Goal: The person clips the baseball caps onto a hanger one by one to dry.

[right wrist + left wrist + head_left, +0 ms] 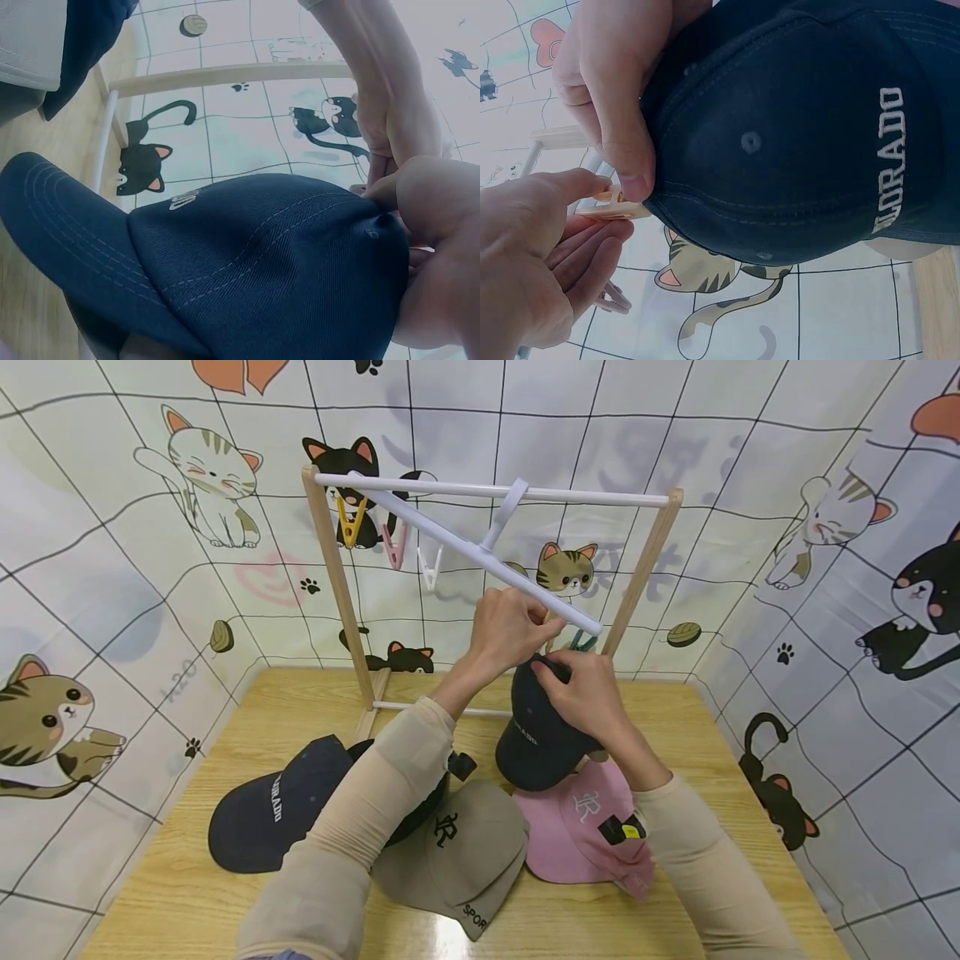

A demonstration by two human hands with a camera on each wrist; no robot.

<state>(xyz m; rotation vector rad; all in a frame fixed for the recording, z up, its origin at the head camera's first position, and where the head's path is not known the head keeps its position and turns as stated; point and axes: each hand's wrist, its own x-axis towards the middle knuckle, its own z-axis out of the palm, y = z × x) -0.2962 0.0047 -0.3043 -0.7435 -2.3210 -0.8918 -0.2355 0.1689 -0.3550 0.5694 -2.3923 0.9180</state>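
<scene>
A navy cap [536,714] with white lettering hangs brim down below the low end of a white hanger bar [465,547]. My right hand [588,693] pinches the top of its crown between thumb and fingers. My left hand [502,627], just under the bar, pinches a pale orange clip [619,206] at the cap's top edge. Whether the clip's mouth grips the fabric is hidden by my right thumb. Beside it on the bar is a green clip [583,641]. Further up the bar hang a yellow clip [350,522], a pink clip [394,545] and a white clip [430,568].
The tilted bar hooks onto the top rail [600,497] of a wood-and-white rack standing on the table [247,718]. Lower down lie a second navy cap [315,785], a khaki cap [465,843] and a pink cap [573,827]. Another dark cap is partly behind my left forearm.
</scene>
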